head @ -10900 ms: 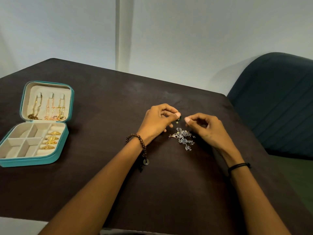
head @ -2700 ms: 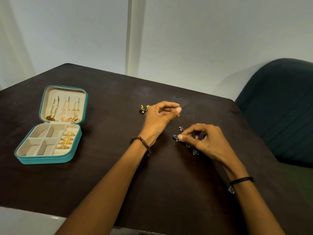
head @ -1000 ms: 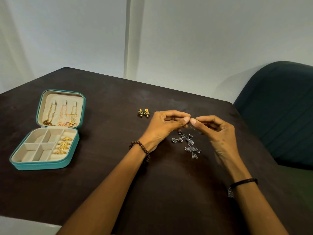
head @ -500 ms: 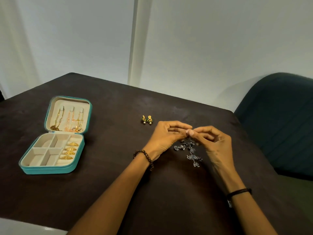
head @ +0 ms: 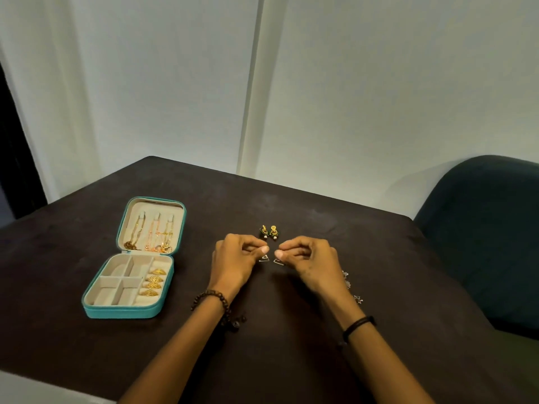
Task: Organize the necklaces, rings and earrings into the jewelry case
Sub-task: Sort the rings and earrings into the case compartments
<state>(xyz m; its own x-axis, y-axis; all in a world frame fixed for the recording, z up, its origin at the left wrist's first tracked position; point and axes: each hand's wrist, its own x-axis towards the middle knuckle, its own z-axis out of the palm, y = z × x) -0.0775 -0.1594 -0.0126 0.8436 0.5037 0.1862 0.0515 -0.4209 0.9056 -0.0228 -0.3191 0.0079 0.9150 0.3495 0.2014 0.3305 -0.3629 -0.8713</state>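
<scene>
The head view shows a dark brown desk (head: 291, 345) with an open teal jewelry case with cream padding inside (head: 128, 312) on its left part. Three thin gold chain necklaces (head: 151, 234) hang in the lid, and four gold rings (head: 154, 281) sit in a row in the right slot of the tray; the other little boxes in the tray look bare. In the middle of the desk, the left hand (head: 233, 263) and the right hand (head: 309, 263) are close together but not touching. The fingers of each hand are pinched together on a tiny silver triangle earring: one small silver triangle piece (head: 264, 258) under the left fingers and one (head: 278, 261) under the right fingers, both low over the desk. Just behind the hands lies a pair of small gold and green earrings with white beads (head: 269, 231). Some silver sparkly earrings (head: 348, 284) peek out from behind the right wrist, mostly hidden. The little earrings are probably very light, hard and a bit slippery, so they could slip out and roll away. The thin hook or post looks easy to bend, so it is likely best to pinch the flat triangle part softly with the thumb and first finger, and carry each one low over the desk to a bare box in the case.
</scene>
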